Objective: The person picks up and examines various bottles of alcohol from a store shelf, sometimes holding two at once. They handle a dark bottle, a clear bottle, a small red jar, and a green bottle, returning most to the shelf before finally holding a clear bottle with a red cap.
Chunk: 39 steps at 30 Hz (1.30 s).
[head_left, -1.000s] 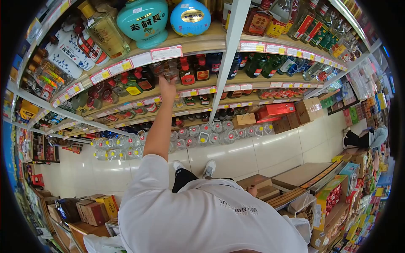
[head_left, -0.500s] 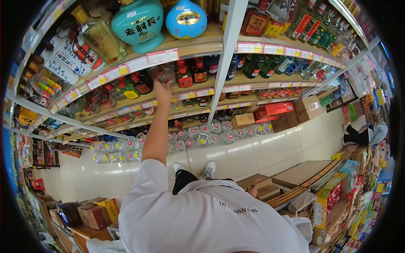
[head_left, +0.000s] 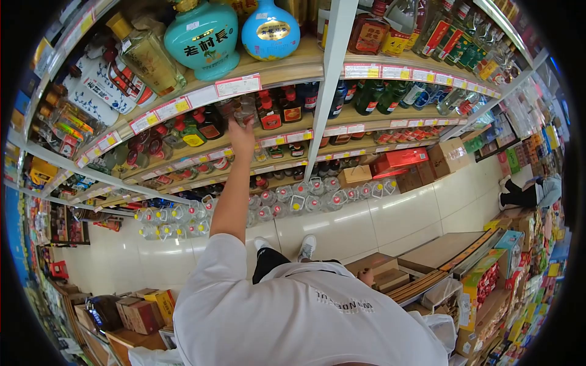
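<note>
My left hand (head_left: 242,133) reaches up to a middle shelf, its fingers closed around a small clear glass bottle (head_left: 243,110). Right of it stand dark sauce-like bottles with red caps (head_left: 269,114); a dark bottle with an orange label (head_left: 209,125) is on the left. Above, the upper shelf holds a teal ceramic liquor jar (head_left: 202,46) and a blue round bottle (head_left: 270,33). Low at my right side, my right hand (head_left: 366,277) shows only in part beside a cardboard box (head_left: 389,276). Its fingers look curled; whatever they may hold is hidden.
Large clear jugs (head_left: 297,203) line the floor beneath the shelving. A white upright post (head_left: 332,79) divides the shelves. Cartons (head_left: 448,157) stand at the shelf's right end. Stacked boxes (head_left: 143,314) are behind me on the left. Another person (head_left: 531,194) is at the far right.
My left hand has shifted slightly, its fingers still at the small clear bottle. The whole view has moved a little down and right. My right hand stays low at my side.
</note>
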Motion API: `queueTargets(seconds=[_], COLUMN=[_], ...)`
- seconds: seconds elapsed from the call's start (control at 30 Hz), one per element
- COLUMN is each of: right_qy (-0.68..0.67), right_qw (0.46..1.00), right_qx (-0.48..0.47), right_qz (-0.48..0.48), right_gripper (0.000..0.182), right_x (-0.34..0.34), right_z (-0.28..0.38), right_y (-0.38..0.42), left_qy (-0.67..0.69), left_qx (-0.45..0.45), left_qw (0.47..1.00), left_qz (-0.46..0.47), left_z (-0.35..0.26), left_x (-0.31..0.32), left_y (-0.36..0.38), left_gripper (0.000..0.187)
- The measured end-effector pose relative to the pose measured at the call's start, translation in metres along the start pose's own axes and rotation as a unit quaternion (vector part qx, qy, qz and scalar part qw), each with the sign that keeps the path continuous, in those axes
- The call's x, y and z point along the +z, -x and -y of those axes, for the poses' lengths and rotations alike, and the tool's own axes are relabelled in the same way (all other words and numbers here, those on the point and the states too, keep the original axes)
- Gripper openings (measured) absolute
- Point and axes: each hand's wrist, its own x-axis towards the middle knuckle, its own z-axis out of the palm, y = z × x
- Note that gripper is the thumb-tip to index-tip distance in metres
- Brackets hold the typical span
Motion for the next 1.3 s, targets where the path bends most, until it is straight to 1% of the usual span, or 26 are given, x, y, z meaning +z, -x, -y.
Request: queueTargets(seconds=[0.07,0.17,0.27,0.37,0.47,0.57,0.77,0.9,1.17,1.3], right_qy=[-0.006,-0.013,-0.013,0.000,-0.008,-0.016,-0.009,0.001,-0.031,-0.019], right_qw=[1.000,1.000,1.000,0.999,1.000,0.999,0.999,0.999,0.998,0.998], right_qx=[0.004,0.011,0.021,0.028,0.026,0.029,0.045,0.040,0.056,0.051], right_qz=[-0.006,-0.007,0.011,0.017,0.006,0.007,0.004,-0.001,0.010,0.015], right_gripper=[0.048,0.048,0.048,0.048,0.048,0.048,0.050,0.051,0.049,0.050], right_x=[0.000,-0.001,0.004,-0.002,-0.005,-0.001,-0.001,0.003,-0.002,0.002], right_z=[-0.003,-0.004,-0.012,-0.003,0.004,-0.004,-0.006,-0.011,-0.007,-0.012], right_y=[0.004,0.007,0.006,0.009,0.016,0.012,0.017,0.013,0.015,0.009], left_qy=[-0.013,-0.096,-0.057,-0.186,-0.260,-0.290,-0.316,-0.304,-0.296,-0.292], left_qx=[0.024,0.010,-0.019,0.011,-0.034,-0.089,-0.093,-0.096,-0.105,-0.094], left_qw=[0.998,0.995,0.994,0.981,0.964,0.952,0.943,0.948,0.949,0.952], left_qz=[-0.055,-0.011,0.095,0.059,0.038,0.037,0.033,0.024,0.007,-0.007], left_z=[0.000,-0.002,-0.030,-0.046,-0.050,-0.048,-0.053,-0.051,-0.044,-0.043], left_x=[0.001,0.003,0.008,0.020,0.033,0.043,0.049,0.054,0.059,0.060], left_y=[0.011,0.047,0.060,0.056,0.057,0.055,0.047,0.047,0.044,0.045], left_gripper=[0.056,0.052,0.052,0.058,0.063,0.067,0.065,0.062,0.061,0.062])
